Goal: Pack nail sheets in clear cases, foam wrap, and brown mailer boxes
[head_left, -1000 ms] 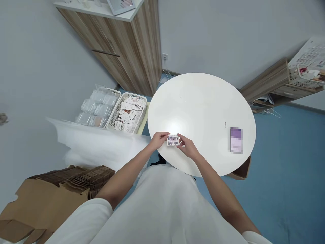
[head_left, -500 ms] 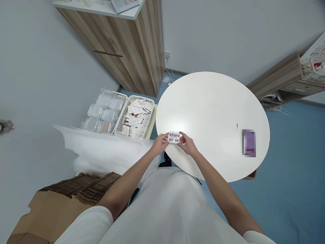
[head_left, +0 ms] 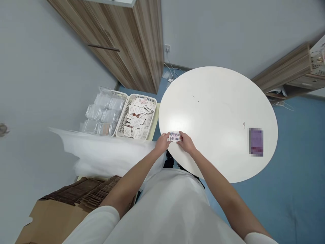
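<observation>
Both forearms [head_left: 135, 177] forward and converging, left hand [head_left: 161, 144] close opposite right hand [head_left: 187, 143], fingers [head_left: 182, 134] bent inward.

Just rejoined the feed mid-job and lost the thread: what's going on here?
A person's bare left hand grips the left edge of a small white rectangular card with purplish pieces on it; the bare right hand grips its right edge. The card is at the near left part of a rounded white table; whether it touches the surface is unclear. A pixelated purple rectangular object lies toward the table's right side. Left of the table, a white perforated plastic basket holds printed white cards.
</observation>
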Action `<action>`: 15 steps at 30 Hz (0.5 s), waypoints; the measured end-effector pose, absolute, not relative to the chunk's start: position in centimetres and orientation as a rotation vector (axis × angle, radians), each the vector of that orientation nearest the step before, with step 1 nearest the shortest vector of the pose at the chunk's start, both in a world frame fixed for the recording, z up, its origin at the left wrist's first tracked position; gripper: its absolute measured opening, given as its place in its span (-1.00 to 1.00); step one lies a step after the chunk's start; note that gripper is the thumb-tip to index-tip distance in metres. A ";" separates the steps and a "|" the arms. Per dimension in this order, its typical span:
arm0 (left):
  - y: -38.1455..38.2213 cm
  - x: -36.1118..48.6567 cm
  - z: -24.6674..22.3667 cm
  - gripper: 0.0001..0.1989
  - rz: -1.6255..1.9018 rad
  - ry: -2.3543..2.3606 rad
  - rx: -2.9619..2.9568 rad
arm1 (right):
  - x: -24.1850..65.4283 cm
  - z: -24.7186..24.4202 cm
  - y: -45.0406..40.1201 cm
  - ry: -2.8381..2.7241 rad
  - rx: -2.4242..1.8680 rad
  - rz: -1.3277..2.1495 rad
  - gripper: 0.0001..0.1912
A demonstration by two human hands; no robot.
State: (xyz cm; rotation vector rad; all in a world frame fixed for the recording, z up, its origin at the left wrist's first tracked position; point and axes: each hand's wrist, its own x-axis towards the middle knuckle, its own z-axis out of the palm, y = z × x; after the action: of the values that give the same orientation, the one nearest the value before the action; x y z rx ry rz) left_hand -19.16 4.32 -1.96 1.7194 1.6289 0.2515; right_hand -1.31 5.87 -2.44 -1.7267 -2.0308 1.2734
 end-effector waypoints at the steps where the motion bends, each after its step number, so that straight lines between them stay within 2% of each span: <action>1: 4.3 -19.1 -2.0 -0.46 0.210 1.633 1.727 | -1.4 -2.5 5.8 -2.057 -1.742 1.260 -0.36; 9: 4.2 -18.4 -1.3 -0.46 -0.050 1.680 1.870 | -2.4 -2.3 5.3 -2.149 -1.866 1.123 -0.35; 15: 3.3 -18.7 -1.3 -0.46 0.267 1.632 1.576 | -2.4 -1.9 3.4 -1.685 -1.800 1.299 -0.34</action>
State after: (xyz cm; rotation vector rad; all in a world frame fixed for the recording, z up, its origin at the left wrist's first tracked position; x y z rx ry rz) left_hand -18.68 3.28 -1.31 1.5762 1.6317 0.2671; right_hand -2.43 3.42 -1.91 -1.8001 -1.6846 1.2989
